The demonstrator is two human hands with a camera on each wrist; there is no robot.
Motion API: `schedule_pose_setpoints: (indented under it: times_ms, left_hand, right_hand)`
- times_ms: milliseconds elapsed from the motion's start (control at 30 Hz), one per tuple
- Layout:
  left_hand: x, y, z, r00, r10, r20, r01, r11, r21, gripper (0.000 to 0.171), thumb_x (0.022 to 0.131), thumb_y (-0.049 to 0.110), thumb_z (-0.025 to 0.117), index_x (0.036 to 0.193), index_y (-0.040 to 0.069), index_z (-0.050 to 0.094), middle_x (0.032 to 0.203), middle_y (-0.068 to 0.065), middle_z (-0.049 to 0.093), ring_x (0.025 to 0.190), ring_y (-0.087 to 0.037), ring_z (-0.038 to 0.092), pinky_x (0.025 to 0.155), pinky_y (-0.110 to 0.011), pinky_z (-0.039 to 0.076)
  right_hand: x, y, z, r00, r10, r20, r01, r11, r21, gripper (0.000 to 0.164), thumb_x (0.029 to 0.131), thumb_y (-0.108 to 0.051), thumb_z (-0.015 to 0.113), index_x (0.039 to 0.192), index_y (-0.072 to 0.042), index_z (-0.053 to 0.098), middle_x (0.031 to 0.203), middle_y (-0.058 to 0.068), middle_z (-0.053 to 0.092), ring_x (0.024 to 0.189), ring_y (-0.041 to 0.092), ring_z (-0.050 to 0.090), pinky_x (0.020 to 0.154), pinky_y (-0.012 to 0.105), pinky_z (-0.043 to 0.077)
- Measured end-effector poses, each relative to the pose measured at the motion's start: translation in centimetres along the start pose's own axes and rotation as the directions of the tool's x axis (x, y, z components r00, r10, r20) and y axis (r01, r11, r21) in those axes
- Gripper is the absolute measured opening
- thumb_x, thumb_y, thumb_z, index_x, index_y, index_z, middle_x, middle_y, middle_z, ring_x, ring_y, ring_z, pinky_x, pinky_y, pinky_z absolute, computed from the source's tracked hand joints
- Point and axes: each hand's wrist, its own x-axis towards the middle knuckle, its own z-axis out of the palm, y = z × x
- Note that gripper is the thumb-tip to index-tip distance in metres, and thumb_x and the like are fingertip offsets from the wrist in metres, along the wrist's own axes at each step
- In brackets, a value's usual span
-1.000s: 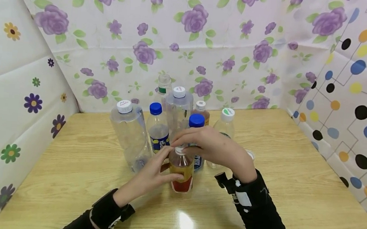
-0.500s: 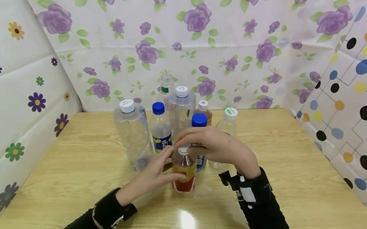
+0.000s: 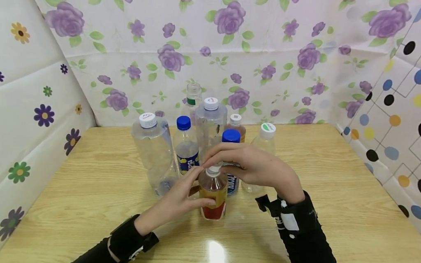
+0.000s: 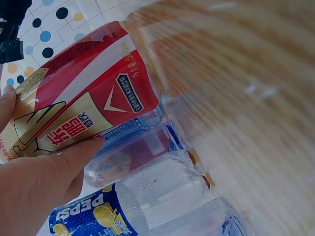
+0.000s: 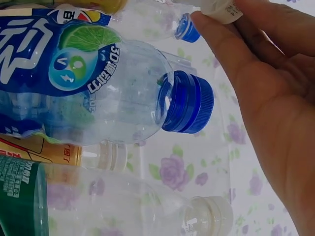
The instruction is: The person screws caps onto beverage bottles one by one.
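Observation:
A bottle with a gold and red label (image 3: 216, 192) stands upright on the wooden table (image 3: 114, 219). My left hand (image 3: 175, 201) holds it round its body, thumb across the front of the label. From above, my right hand (image 3: 257, 166) pinches the white cap (image 3: 213, 170) at its top. The right wrist view shows that cap (image 5: 221, 9) between thumb and fingers. Behind the right hand stands a blue-capped bottle (image 3: 231, 136), partly covered by it. Seen from the left wrist, the red label (image 4: 118, 73) fills much of the view, with the left thumb and fingers round it.
Close behind stand a large clear bottle (image 3: 154, 156), a blue-capped Pepsi bottle (image 3: 187, 146), another large clear bottle (image 3: 211, 125), a capless bottle (image 3: 194, 95), a small brownish bottle (image 3: 236, 127) and a white-capped clear bottle (image 3: 265, 142). Patterned cloth (image 3: 201, 56) lines the table's back.
The head view has shifted slightly, so everything sits a little further right. Both hands keep their hold on the bottle and its cap, with little visible finger movement.

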Motion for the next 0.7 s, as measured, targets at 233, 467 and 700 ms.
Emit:
schedule_pose_setpoints:
  times_ms: [233,467,700]
  left_hand:
    - [0.0,-0.2,0.1,1.000,-0.004,-0.004,0.004,1.000,0.015,0.075,0.092,0.014,0.076,0.155,0.015,0.034,0.147,-0.008,0.042,0.135,-0.028,0.048,0.110,-0.037,0.048]
    - [0.0,-0.4,0.0,1.000,0.003,0.002,-0.003,1.000,0.017,0.079,0.093,0.014,0.076,0.157,0.019,0.031,0.149,-0.005,0.041,0.135,-0.025,0.048,0.109,-0.035,0.049]
    - [0.0,-0.4,0.0,0.999,0.035,-0.011,-0.034,0.998,0.059,0.084,0.092,0.011,0.077,0.159,0.019,0.027,0.150,-0.006,0.041,0.133,-0.025,0.050,0.107,-0.034,0.051]
  right_hand:
    - [0.1,-0.2,0.2,0.999,0.041,0.014,-0.040,0.998,-0.055,0.033,0.097,0.001,0.067,0.128,-0.006,0.069,0.132,0.006,0.064,0.121,0.019,0.063,0.096,0.028,0.057]
    - [0.4,-1.5,0.5,0.993,0.116,-0.007,-0.115,0.984,-0.133,0.032,0.096,0.000,0.068,0.128,-0.004,0.070,0.132,0.009,0.066,0.115,0.021,0.067,0.090,0.026,0.059]
    - [0.7,-2.3,0.7,0.990,0.143,-0.001,-0.140,0.972,-0.189,0.033,0.095,0.002,0.069,0.127,-0.005,0.071,0.130,0.008,0.068,0.118,0.021,0.066,0.092,0.024,0.058]
